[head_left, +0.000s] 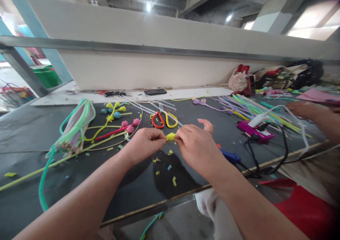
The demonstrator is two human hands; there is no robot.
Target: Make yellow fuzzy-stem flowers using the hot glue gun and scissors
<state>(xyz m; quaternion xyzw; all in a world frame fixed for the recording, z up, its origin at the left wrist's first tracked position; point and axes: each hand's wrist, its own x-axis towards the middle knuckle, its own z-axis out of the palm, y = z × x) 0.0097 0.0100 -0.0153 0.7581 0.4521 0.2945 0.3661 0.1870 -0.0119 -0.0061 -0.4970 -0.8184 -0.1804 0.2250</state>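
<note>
Between my two hands is a small yellow fuzzy bud [170,137], apparently of pipe cleaner. The fingertips of my left hand [148,140] pinch its left end. My right hand [196,146] grips its right end, and its fingers hide part of it. Just beyond lie scissors with one red handle loop [157,120] and one yellow handle loop [171,120]. Left of my hands rest a pink-budded pipe-cleaner stem [117,130] and a yellow stem with yellow and blue buds [110,117]. Yellow and blue scraps [170,152] are scattered below my hands.
A tied bundle of pipe cleaners [77,126] lies at left, more loose pipe cleaners [247,107] at right. A purple power strip [255,132] with cables and a blue tool handle [230,156] sit near the front edge. Another person's hand [302,109] is at far right.
</note>
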